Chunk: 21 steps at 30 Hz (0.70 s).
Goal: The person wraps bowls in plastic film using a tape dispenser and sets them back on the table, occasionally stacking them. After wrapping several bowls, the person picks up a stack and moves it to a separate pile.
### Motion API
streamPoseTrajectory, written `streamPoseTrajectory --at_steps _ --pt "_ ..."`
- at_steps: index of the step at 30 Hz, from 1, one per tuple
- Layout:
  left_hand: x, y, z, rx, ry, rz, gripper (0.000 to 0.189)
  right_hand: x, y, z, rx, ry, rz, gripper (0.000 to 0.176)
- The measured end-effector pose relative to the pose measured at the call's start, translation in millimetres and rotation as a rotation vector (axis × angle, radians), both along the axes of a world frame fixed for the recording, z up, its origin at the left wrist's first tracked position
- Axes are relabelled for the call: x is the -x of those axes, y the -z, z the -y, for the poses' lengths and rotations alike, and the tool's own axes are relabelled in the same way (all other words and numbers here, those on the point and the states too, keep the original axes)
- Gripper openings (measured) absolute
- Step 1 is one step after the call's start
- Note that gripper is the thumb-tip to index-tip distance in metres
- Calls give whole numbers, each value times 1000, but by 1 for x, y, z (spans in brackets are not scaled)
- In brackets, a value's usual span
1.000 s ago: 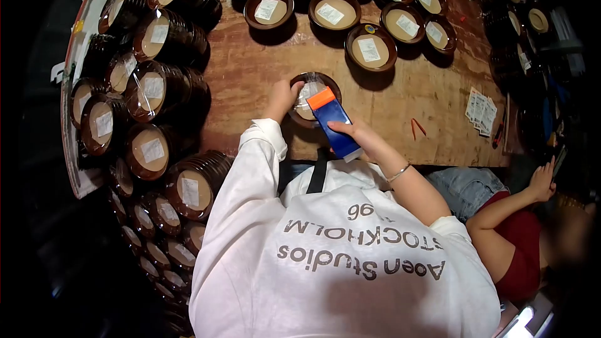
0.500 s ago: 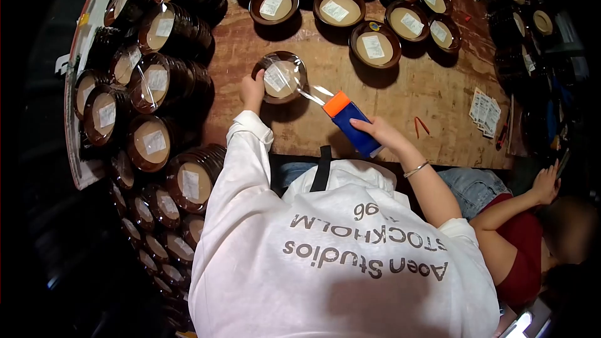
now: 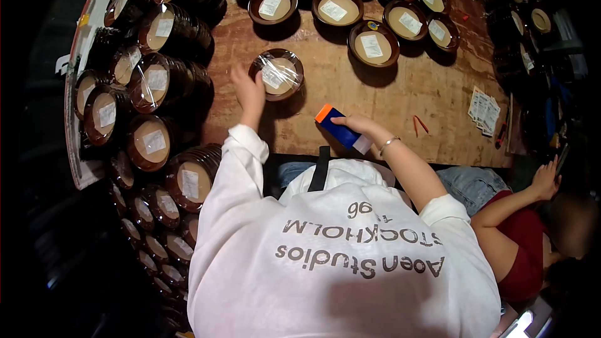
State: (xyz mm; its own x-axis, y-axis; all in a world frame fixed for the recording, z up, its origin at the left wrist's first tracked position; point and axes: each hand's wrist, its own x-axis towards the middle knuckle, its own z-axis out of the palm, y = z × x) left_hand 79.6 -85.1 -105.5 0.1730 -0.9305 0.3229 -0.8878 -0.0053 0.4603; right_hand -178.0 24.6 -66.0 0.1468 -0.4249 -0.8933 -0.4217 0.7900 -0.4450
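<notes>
A brown bowl (image 3: 278, 75) with a pale inside and a white label stands on the wooden table (image 3: 300, 133), with shiny clear film over it. My left hand (image 3: 249, 89) is at the bowl's left side, fingers apart, the thumb side close to the rim; whether it touches cannot be made out. To the right and nearer my body, my right hand (image 3: 360, 126) grips a blue tool with an orange end (image 3: 339, 128), clear of the bowl.
Stacks of film-covered bowls (image 3: 149, 144) line the left side. More labelled bowls (image 3: 338, 7) stand along the back. Label sheets (image 3: 484, 111) and a small red tool (image 3: 421, 126) lie at right. A co-worker's hand (image 3: 546, 178) and red sleeve are at far right.
The blue tool has moved left and away from the bowl, and the shiny strip between them is gone. My left hand has opened and shifted slightly left. The bowl has shifted slightly left.
</notes>
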Motion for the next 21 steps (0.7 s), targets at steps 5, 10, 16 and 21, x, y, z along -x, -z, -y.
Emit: streamPoseTrajectory --at_steps 5,10,16,21 --pt "48 -40 -60 -61 1095 937 49 -15 22 26 -155 -7 60 38" --pt "53 9 -63 -106 1053 1492 52 -42 15 64 49 -501 -236 42" --pt "62 21 -69 -89 954 1347 47 -58 -3 79 -26 -665 -332 42" --pt "74 16 -77 -149 853 1378 45 -62 2 85 -57 -579 -386 38"
